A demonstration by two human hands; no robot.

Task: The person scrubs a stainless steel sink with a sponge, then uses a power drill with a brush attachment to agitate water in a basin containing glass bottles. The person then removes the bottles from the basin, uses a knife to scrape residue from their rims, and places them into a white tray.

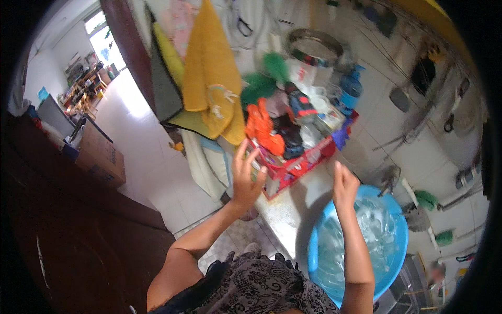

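Observation:
My left hand (247, 176) is raised at the near left corner of a red box (292, 172), fingers apart and holding nothing visible. The box is crammed with orange rubber gloves (263, 127), a dark bundle (288, 131), plastic containers and packets. My right hand (345, 182) is over the upper left rim of a blue plastic basin (313, 251), its fingers drawn together; whether anything is between them cannot be told. Water and clear plastic items (374, 227) fill the basin. A purple glove (342, 135) hangs over the box's right edge.
Yellow towels (211, 70) hang left of the box. Behind it stand a round metal sieve or pan (315, 43) and a blue pump bottle (351, 88). A faucet (388, 180) juts over the basin. Brushes and tools hang on the tiled wall. A dark door (78, 235) and cardboard box (101, 153) are at left.

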